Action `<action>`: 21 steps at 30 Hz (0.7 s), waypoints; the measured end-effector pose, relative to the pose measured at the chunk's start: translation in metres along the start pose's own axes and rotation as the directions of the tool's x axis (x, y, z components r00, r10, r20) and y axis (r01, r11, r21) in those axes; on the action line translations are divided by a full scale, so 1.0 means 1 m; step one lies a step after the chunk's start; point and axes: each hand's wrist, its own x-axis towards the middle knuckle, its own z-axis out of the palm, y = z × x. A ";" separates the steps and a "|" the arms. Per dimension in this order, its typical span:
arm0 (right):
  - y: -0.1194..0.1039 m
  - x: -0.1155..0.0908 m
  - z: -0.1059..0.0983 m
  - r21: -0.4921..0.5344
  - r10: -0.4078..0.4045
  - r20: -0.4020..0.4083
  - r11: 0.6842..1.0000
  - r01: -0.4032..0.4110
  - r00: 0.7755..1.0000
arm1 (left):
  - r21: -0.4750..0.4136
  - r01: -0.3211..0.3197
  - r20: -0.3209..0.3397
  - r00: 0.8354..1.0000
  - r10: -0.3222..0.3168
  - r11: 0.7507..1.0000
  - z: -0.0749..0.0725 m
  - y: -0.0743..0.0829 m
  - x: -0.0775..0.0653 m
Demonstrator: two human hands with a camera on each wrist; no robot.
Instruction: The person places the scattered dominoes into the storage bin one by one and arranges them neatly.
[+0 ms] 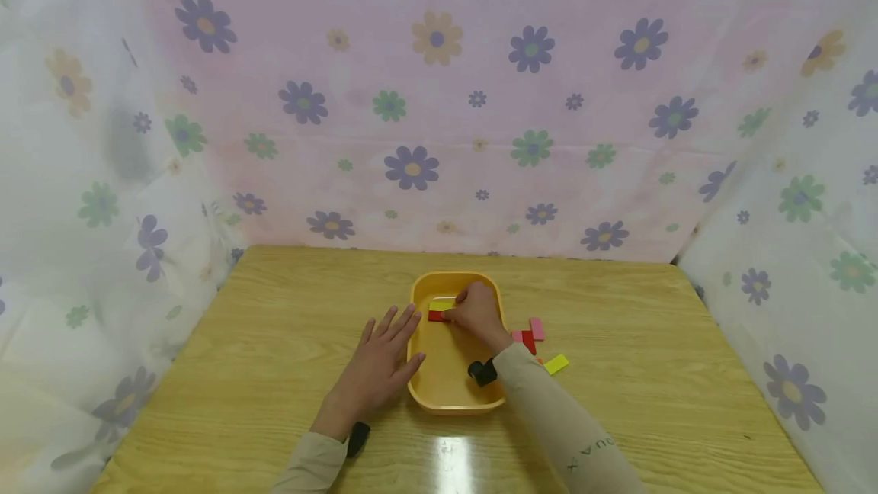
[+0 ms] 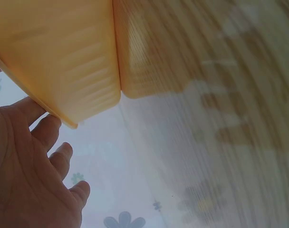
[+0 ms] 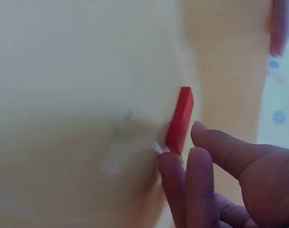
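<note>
A yellow-orange plastic tray (image 1: pixel 458 400) stands on the wooden table. Inside it, toward the far end, a red block (image 1: pixel 435 316) lies alongside a yellow block (image 1: pixel 440 305). My right hand (image 1: pixel 476 316) reaches into the tray from the right. Its thumb and fingertips pinch at the end of the red block (image 3: pixel 181 118), and part of the yellow block hides behind them. Along the tray's left rim, my left hand (image 1: pixel 377 368) spreads its fingers. In the left wrist view those fingers (image 2: pixel 47 130) touch the outside of the tray (image 2: pixel 63 57) near its rim.
Right of the tray, partly behind the right sleeve, lie pink (image 1: pixel 537 328), red (image 1: pixel 529 341) and yellow (image 1: pixel 556 364) blocks, with a bit of orange showing. Flowered sheeting (image 1: pixel 439 97) encloses the table (image 1: pixel 288 303) at the back and both sides.
</note>
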 end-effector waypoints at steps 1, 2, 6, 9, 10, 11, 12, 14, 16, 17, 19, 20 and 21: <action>0.000 0.000 -0.002 -0.002 0.001 0.009 1.000 -0.001 1.000 | 0.002 0.000 0.000 1.000 0.000 1.000 0.000 0.000 0.000; -0.001 -0.001 -0.005 0.004 0.007 0.025 1.000 -0.007 1.000 | 0.000 0.002 0.004 1.000 -0.002 1.000 -0.001 0.000 0.000; -0.007 -0.007 -0.018 0.076 0.025 0.092 0.997 -0.032 0.995 | -0.009 0.011 0.022 1.000 -0.010 1.000 -0.002 0.001 0.000; -0.011 -0.013 -0.030 0.169 0.015 0.125 0.985 -0.036 0.992 | -0.018 0.011 0.024 1.000 -0.011 1.000 -0.003 0.001 0.000; -0.012 -0.015 -0.033 0.195 0.011 0.132 0.980 -0.037 0.991 | -0.019 0.011 0.022 1.000 -0.011 1.000 -0.003 0.001 0.000; -0.012 -0.017 -0.037 0.225 0.009 0.136 0.974 -0.040 0.991 | -0.020 0.011 0.020 1.000 -0.011 1.000 -0.002 0.001 0.000; -0.013 -0.019 -0.040 0.250 0.004 0.139 0.967 -0.039 0.990 | -0.020 0.010 0.016 1.000 -0.009 1.000 -0.002 0.001 0.000; -0.012 -0.022 -0.046 0.289 0.001 0.146 0.956 -0.043 0.989 | -0.021 0.005 0.001 1.000 -0.005 1.000 -0.002 0.001 0.001; -0.011 -0.025 -0.050 0.320 -0.001 0.142 0.946 -0.045 0.990 | -0.019 0.007 -0.002 1.000 -0.007 1.000 -0.001 0.001 0.001; -0.009 -0.026 -0.052 0.334 -0.007 0.137 0.942 -0.039 0.990 | -0.021 0.008 -0.002 1.000 -0.008 1.000 -0.001 0.001 0.001; -0.006 -0.029 -0.055 0.362 -0.036 0.129 0.932 -0.014 0.991 | -0.024 0.012 0.003 1.000 -0.011 1.000 0.000 0.001 0.001; -0.004 -0.030 -0.057 0.373 -0.053 0.122 0.928 0.004 0.991 | -0.026 0.013 0.008 1.000 -0.013 1.000 0.000 0.001 0.001; -0.002 -0.032 -0.058 0.386 -0.076 0.113 0.922 0.027 0.991 | -0.027 0.016 0.013 1.000 -0.016 1.000 0.000 0.001 0.001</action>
